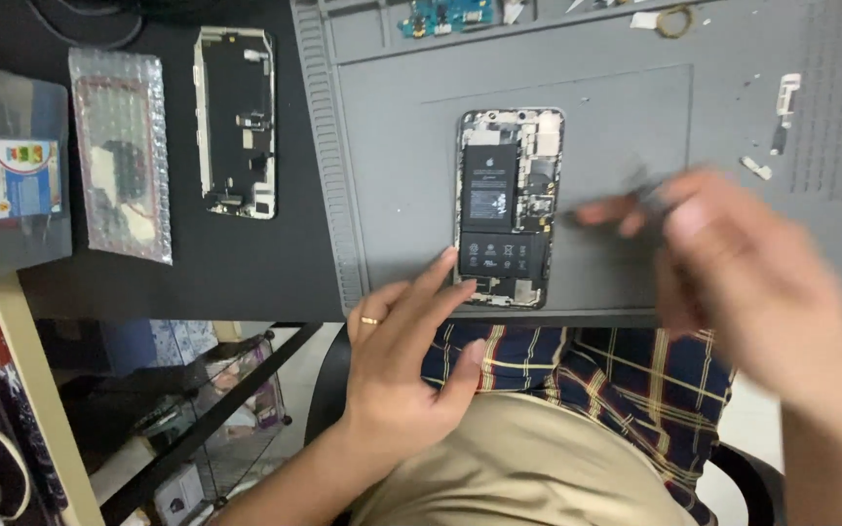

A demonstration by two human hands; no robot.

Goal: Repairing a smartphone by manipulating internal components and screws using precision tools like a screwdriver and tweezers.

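While the opened phone (508,207) lies flat on the grey mat (392,146), its insides facing up, the left hand (403,353) rests open at the bench edge, a fingertip touching the phone's lower left corner and a ring on one finger. The right hand (733,258) is blurred just right of the phone; it seems to pinch a thin dark tool (650,190), though the blur hides whether the fingers truly close on it. Well to the left on the dark bench sits a detached screen (236,122), with a bubble-wrap bag (121,151) beside it. Small parts (782,107) lie scattered at the mat's upper right, and a circuit board (445,17) sits at the top.
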